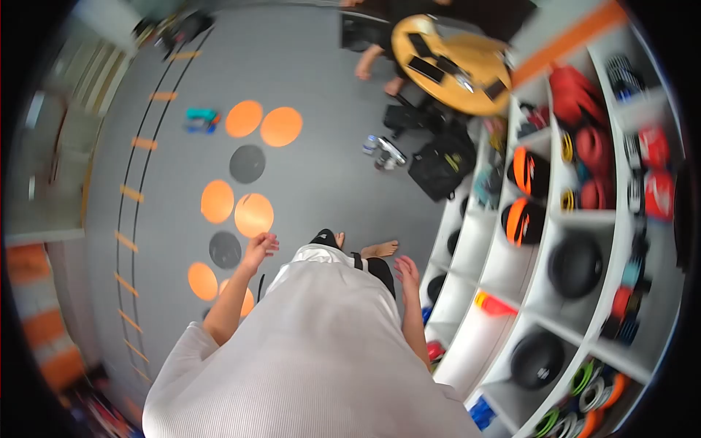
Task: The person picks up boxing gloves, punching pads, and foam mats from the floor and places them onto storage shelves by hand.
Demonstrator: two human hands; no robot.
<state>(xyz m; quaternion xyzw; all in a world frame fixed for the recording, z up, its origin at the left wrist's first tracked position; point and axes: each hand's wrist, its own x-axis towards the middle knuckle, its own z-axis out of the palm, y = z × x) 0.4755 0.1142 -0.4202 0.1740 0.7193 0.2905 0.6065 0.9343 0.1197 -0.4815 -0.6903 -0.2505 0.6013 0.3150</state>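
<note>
My left hand (261,251) hangs over the grey floor beside an orange disc (254,214), fingers apart and nothing in it. On the other side of my white shirt (314,321), my right hand (407,271) is held near the shelving (461,281), also with fingers apart and holding nothing. My bare feet (380,250) show below the dark shorts. More orange discs (244,118) and a grey disc (247,163) lie flat on the floor ahead and to the left.
White shelves on the right hold black balls (575,264) and other gear. A round wooden table (467,95) with devices stands ahead, a person beside it. A black backpack (440,164) and bottles (385,152) are on the floor. A ladder (133,193) runs along the left.
</note>
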